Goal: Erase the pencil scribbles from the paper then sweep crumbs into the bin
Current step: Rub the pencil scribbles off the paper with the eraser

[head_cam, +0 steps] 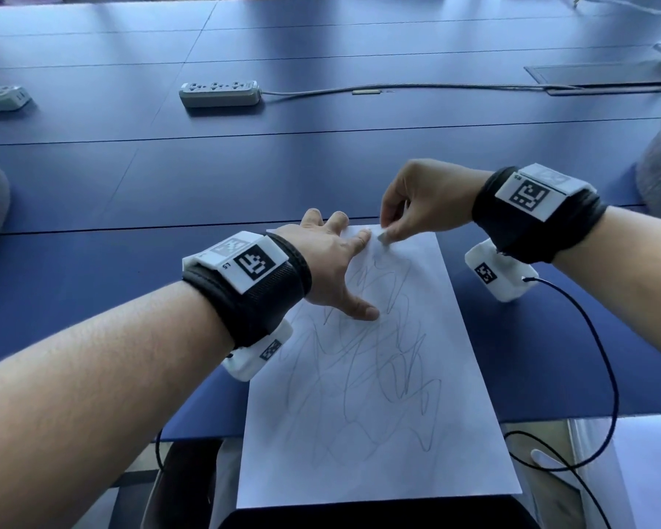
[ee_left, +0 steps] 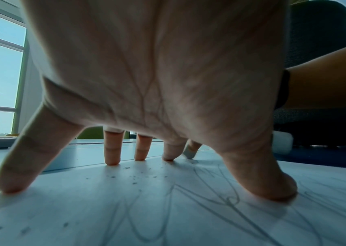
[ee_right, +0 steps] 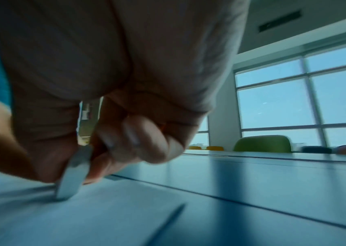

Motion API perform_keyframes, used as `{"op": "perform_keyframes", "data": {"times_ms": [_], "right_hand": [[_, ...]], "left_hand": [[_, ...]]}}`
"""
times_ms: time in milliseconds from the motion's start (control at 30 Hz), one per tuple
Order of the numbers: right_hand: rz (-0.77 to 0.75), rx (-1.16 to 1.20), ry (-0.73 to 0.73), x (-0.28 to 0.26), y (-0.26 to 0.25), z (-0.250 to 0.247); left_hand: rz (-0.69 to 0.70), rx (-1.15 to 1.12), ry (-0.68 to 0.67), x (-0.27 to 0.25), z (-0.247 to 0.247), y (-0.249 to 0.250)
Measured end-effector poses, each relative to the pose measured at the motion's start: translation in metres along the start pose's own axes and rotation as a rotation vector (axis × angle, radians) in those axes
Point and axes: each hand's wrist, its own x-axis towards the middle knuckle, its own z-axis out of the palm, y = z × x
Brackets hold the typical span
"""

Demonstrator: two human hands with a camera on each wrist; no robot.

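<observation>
From the head view, a white sheet of paper (head_cam: 378,376) lies lengthwise on a blue table (head_cam: 92,185), its near end hanging past the table edge. Grey pencil scribbles (head_cam: 374,357) cover most of the sheet. The left hand (head_cam: 332,261) lies spread on the sheet's far left part, fingers straight, thumb tip pressed down among the lines; it grasps nothing. The right hand (head_cam: 424,200) pinches a small white eraser (head_cam: 383,237) against the far end of the paper, just beside the left index finger. Further back lie a grey power strip (head_cam: 220,93) and its cable (head_cam: 397,87); a black wire (head_cam: 603,360) loops from the right wrist unit.

The left wrist view adds what the head view cannot resolve: dark eraser crumbs (ee_left: 134,179) scattered on the paper between the splayed fingertips (ee_left: 112,159), and the eraser tip touching the sheet behind the index finger.

The right wrist view, blurred, shows the eraser edge-on, tilted, clamped between thumb and forefinger, its lower corner on the paper, the other fingers curled in. A green chair (ee_right: 262,144) and windows (ee_right: 306,99) stand beyond the table.
</observation>
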Motion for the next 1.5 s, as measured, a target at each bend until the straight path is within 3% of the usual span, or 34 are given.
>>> {"op": "perform_keyframes", "data": {"times_ms": [67,200,333,433,567,700,833,967,1133,1267,1400,1500], "right_hand": [[-0.018,-0.018,-0.034,-0.001,-0.005,0.001],[0.001,-0.024,0.055,0.003,-0.002,-0.001],[-0.03,-0.033,-0.034,0.003,-0.006,0.0],[0.02,-0.021,0.058,0.004,0.001,-0.004],[-0.032,0.013,-0.047,-0.001,-0.003,0.002],[0.037,0.011,0.061,-0.001,0.006,-0.002],[-0.036,0.021,-0.061,-0.008,-0.002,0.005],[0.016,-0.023,0.065,-0.007,0.0,0.002],[-0.047,-0.031,-0.029,-0.011,-0.012,0.011],[0.019,-0.03,0.072,-0.005,0.001,0.001],[-0.02,0.007,-0.094,-0.008,0.0,0.003],[0.052,0.014,0.031,-0.003,0.01,-0.005]], "left_hand": [[0.002,-0.002,-0.001,0.0,0.0,-0.001],[0.007,-0.001,0.01,0.001,0.002,0.0],[0.003,0.015,0.002,0.001,0.001,0.0],[0.005,0.014,0.001,0.001,0.001,0.0],[0.009,0.008,-0.006,0.001,0.002,-0.001],[0.003,0.018,-0.01,0.0,0.0,0.001],[0.004,0.018,-0.015,0.001,0.0,0.0],[0.004,0.013,-0.012,0.001,0.001,0.0],[0.008,0.023,-0.01,0.002,0.001,0.0],[0.005,0.002,-0.007,0.001,0.001,0.0],[0.006,0.012,-0.011,0.001,0.001,0.0],[0.006,0.012,-0.014,0.002,0.001,0.001]]}}
